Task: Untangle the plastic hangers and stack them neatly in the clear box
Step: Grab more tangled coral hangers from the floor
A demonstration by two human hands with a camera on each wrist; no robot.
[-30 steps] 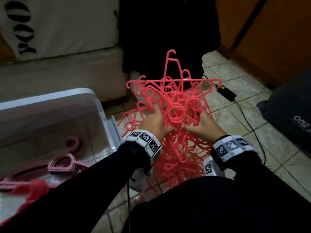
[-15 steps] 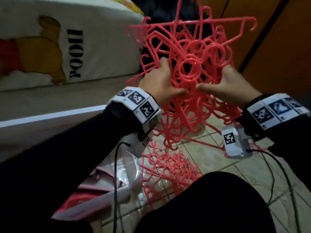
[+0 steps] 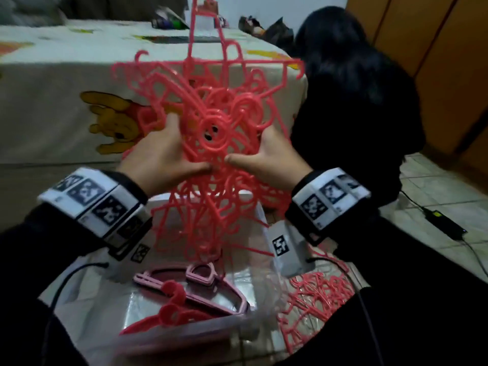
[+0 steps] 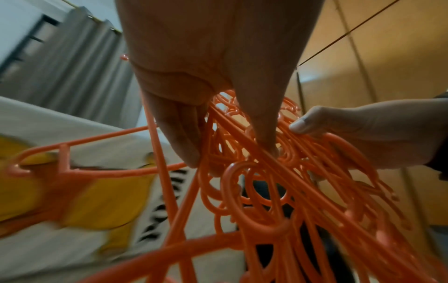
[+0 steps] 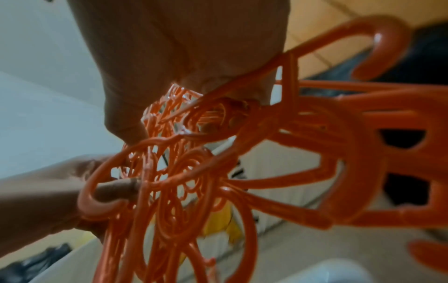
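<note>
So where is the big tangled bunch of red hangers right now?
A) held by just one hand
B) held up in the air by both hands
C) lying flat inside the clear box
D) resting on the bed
B: the left hand and the right hand both grip the tangled hangers in the air above the clear box.

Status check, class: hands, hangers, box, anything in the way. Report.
Left hand and right hand both grip the tangled hangers. Clump hangs above clear box. Still knotted; a few hangers already inside.

left hand (image 4: pixel 213 63) | grips hanger tangle (image 4: pixel 278 181) | right hand (image 4: pixel 378 134) grips opposite side
</note>
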